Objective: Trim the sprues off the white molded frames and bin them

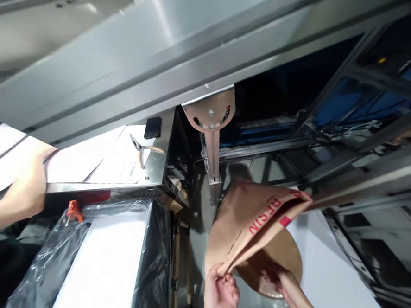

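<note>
A brown paper bag [242, 217] with red lettering that reads "RESIN" is tilted in the lower middle, its mouth partly open. My left hand [221, 292] pinches the bag's near edge between thumb and fingers. Below and to the right of the bag, my right hand [281, 284] is over a round brown container [290, 253]. Its fingers are blurred and shadowed, so whether they hold anything is unclear. The container stands partly under the bag.
A large metal beam [150, 50] crosses the top, with a bracketed post [212, 149] below. The metal table [156, 173] bears papers, pliers [146, 149] and a phone [153, 128]. Another person's arm [23, 193] reaches in. A black-plastic-lined box [156, 254] stands lower left.
</note>
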A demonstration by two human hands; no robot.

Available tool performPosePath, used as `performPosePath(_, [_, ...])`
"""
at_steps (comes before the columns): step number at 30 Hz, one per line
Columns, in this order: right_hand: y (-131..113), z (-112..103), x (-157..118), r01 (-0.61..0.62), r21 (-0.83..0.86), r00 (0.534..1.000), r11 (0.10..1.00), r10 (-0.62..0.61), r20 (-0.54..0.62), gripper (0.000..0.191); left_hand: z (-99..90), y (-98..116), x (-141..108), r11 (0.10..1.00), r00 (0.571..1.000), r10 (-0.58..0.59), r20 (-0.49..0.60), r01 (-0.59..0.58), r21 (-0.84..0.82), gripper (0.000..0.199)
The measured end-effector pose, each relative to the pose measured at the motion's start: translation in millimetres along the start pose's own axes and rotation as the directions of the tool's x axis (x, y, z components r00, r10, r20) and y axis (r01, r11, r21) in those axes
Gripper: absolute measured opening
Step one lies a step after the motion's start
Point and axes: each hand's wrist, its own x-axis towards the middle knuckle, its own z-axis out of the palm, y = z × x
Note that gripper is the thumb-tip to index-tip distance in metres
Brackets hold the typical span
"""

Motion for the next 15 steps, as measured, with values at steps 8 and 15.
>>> performPosePath(8, [-29.3, 2.9, -124.8, 0.111, -0.042, 0.988, 0.993, -0.106, 0.114, 0.043, -80.3, -27.0, -99.2, 0.993, 0.998, 0.068, 0.014, -0.066, -0.100, 0.030])
performPosePath(15, [-13.8, 11.0, -178.7, 0.152, -0.199, 0.944, 0.968, -0.083, 0.318, 0.041, -105.4, -55.9, -124.1, 0.989, 0.991, 0.131, 0.034, -0.127, -0.081, 0.020])
